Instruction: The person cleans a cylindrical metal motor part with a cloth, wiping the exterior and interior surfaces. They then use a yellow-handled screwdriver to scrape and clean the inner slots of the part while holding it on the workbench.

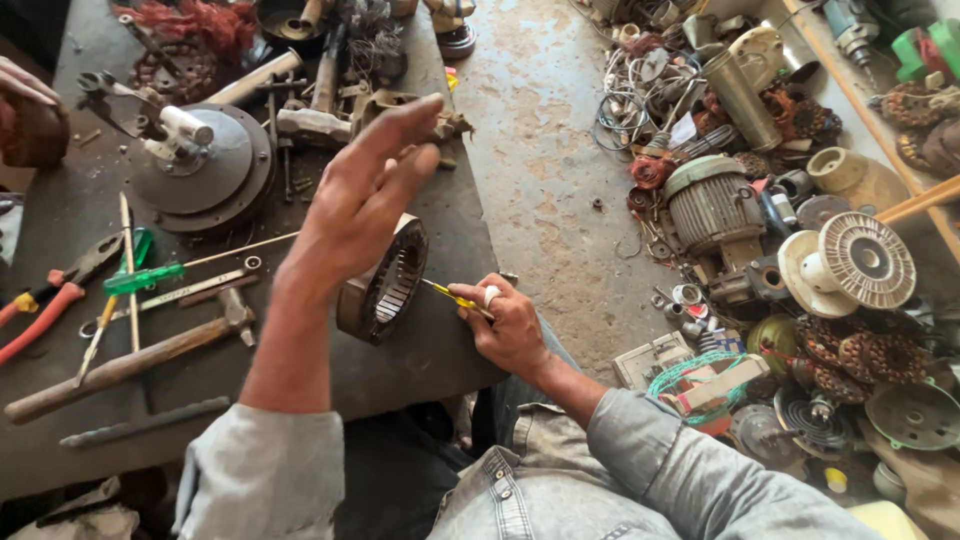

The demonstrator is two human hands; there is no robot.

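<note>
A yellow-handled screwdriver (455, 298) is gripped in the closed right hand (510, 325), its tip pointed into a slotted metal ring (385, 285) stood on edge at the workbench (60, 215) rim. The left hand (365, 195) is raised open above the ring, nothing held. A hammer (130, 360) is seen nearby.

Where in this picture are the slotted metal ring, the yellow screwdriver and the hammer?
slotted metal ring (392, 285), head view, on its slotted inner wall.
yellow screwdriver (452, 297), head view, on the yellow shaft just ahead of the right hand (510, 325).
hammer (130, 362), head view, on the middle of its wooden handle.
</note>
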